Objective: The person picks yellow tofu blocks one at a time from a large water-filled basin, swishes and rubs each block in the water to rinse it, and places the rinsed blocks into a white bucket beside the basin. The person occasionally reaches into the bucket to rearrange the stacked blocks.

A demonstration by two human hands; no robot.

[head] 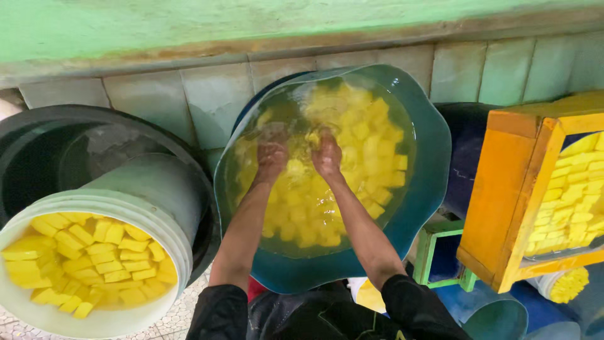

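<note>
Leftmost, a white round plastic bucket (165, 208) leans tilted toward the camera, packed with yellow rectangular blocks (88, 258) stacked close together. Behind it sits a large black round tub (38, 145) with a dark, wet inside, and the bucket's upper side rests against the tub's rim. Just right of that, a wide teal plastic basin with a wavy rim (434, 164) stands tipped against the pale tiled wall (157, 94), full of clear water and loose yellow cubes (371, 151) that float and lie across its bottom. Both hands are plunged in the water near the middle of the basin, side by side and almost touching. Under the rippled surface the left hand (272, 157) has its fingers curled down among the cubes, and the right hand (327, 156) is likewise bent over the cubes; whether either one truly grips a cube I cannot tell through the water. Black sleeves (220, 311) are pushed up past the elbows. Further right, an orange-painted wooden frame (509, 189) holds more rows of yellow blocks (576, 195) behind it, with a small green wooden frame (431, 252) just below its lower left corner
</note>
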